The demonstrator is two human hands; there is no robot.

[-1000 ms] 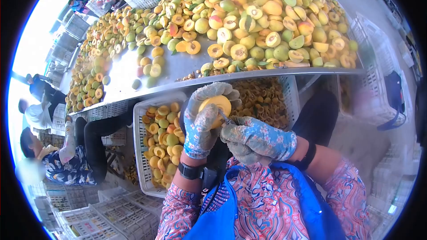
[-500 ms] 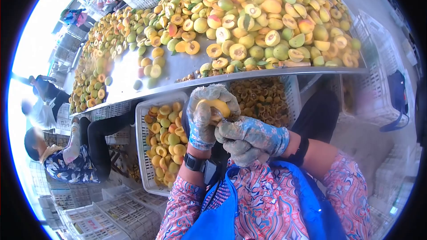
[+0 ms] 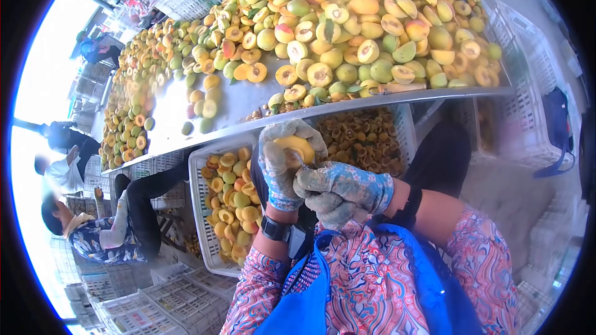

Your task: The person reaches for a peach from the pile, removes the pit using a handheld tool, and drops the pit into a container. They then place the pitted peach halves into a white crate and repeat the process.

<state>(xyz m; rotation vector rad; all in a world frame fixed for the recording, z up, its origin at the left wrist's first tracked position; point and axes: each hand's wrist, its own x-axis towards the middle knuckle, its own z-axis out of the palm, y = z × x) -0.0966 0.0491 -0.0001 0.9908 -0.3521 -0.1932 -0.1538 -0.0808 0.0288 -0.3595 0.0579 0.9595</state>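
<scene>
In my gloved left hand [image 3: 282, 164] is a yellow peach half [image 3: 298, 146], with fingers wrapped round it and the cut side turned toward me. My gloved right hand [image 3: 344, 191] is closed in a fist right beside it, knuckles close to the fruit. A small dark tip seems to show between fist and peach, but whatever the right fingers grip is hidden. Just beyond both hands runs the front edge of a metal table [image 3: 242, 96] heaped with halved peaches [image 3: 366, 25].
Below the table edge, a white crate [image 3: 197, 211] of peach halves stands left of my hands. Brown pits and scraps [image 3: 360, 139] fill another crate behind them. A seated person [image 3: 108, 229] works at the left. Stacked crates [image 3: 155, 310] stand lower left, others [image 3: 528, 87] at right.
The view has shifted slightly. Both hands stay together at the peach half, which has turned a little in my left fingers. The seated person at the left has moved an arm.
</scene>
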